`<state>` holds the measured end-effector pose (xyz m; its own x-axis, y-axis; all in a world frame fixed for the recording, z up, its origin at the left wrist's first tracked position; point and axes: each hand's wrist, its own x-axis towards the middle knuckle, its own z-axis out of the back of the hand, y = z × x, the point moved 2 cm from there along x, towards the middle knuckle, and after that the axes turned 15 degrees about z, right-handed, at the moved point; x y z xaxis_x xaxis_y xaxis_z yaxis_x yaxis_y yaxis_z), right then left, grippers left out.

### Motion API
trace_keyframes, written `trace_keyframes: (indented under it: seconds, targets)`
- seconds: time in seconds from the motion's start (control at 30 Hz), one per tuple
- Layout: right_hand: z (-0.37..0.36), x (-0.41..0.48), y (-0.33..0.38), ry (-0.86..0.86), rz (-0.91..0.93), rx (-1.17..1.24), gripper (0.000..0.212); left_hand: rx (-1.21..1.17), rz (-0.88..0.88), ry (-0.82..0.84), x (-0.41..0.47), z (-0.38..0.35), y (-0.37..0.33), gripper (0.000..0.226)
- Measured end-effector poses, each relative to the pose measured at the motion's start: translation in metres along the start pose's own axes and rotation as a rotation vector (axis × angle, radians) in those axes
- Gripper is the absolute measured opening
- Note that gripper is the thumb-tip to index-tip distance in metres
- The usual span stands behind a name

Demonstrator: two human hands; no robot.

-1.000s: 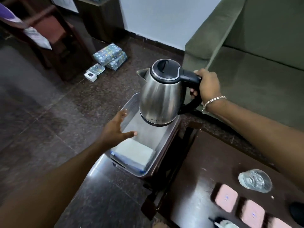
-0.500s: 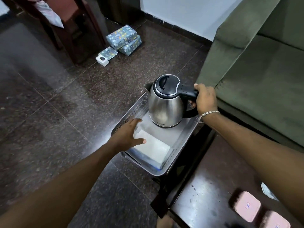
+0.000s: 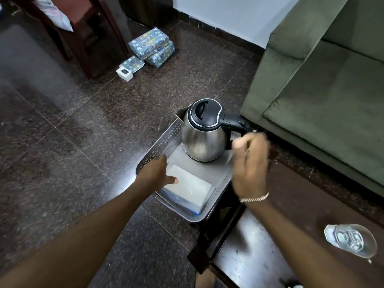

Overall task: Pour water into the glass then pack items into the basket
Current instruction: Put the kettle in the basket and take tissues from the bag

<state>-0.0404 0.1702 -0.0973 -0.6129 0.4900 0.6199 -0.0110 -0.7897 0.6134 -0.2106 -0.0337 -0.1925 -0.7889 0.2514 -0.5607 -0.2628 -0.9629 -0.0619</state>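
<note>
A steel kettle [image 3: 203, 140] with a black lid and handle stands upright in the far end of the grey perforated basket [image 3: 160, 145]. A white flat box [image 3: 190, 188] lies in the basket's near end. My left hand [image 3: 155, 173] rests on the basket's left rim, fingers spread, thumb touching the white box. My right hand [image 3: 250, 163] is blurred, just off the kettle's handle, holding nothing, fingers loosely curled. The glass [image 3: 349, 240] with water stands on the dark table [image 3: 291, 215] at the lower right.
A green sofa [image 3: 324, 90] fills the right side. Wrapped blue boxes [image 3: 151, 46] and a small white box [image 3: 124, 72] lie on the dark stone floor. Dark wooden furniture [image 3: 83, 38] stands at the upper left.
The kettle came down into the basket and now stands there. My right hand let go of its handle and pulled back toward me. My left hand stayed at the basket's rim.
</note>
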Motion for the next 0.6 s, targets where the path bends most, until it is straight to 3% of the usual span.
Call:
trace_keyframes:
  seconds: [0.1, 0.17, 0.23, 0.33, 0.43, 0.6]
  targets:
    - [-0.03, -0.049, 0.027, 0.479, 0.04, -0.015, 0.022, -0.078, 0.098, 0.039, 0.003, 0.002, 0.003, 0.061]
    - [-0.053, -0.072, 0.035, 0.806, 0.008, -0.104, 0.033, -0.133, 0.157, 0.083, 0.005, 0.005, 0.005, 0.042]
    - [-0.07, -0.086, 0.04, 0.996, 0.011, -0.16, 0.047, -0.168, 0.198, 0.125, 0.005, 0.008, 0.005, 0.034]
    - [-0.085, -0.097, 0.042, 1.074, -0.016, -0.24, 0.054, -0.249, 0.21, 0.147, 0.0, 0.016, 0.003, 0.027]
    - [-0.089, -0.1, 0.041, 1.125, -0.061, -0.296, 0.055, -0.487, 0.229, 0.219, -0.007, 0.024, 0.001, 0.022]
    - [-0.081, -0.084, 0.038, 0.972, -0.037, -0.251, 0.033, -0.868, 0.203, 0.342, -0.025, 0.042, -0.007, 0.024]
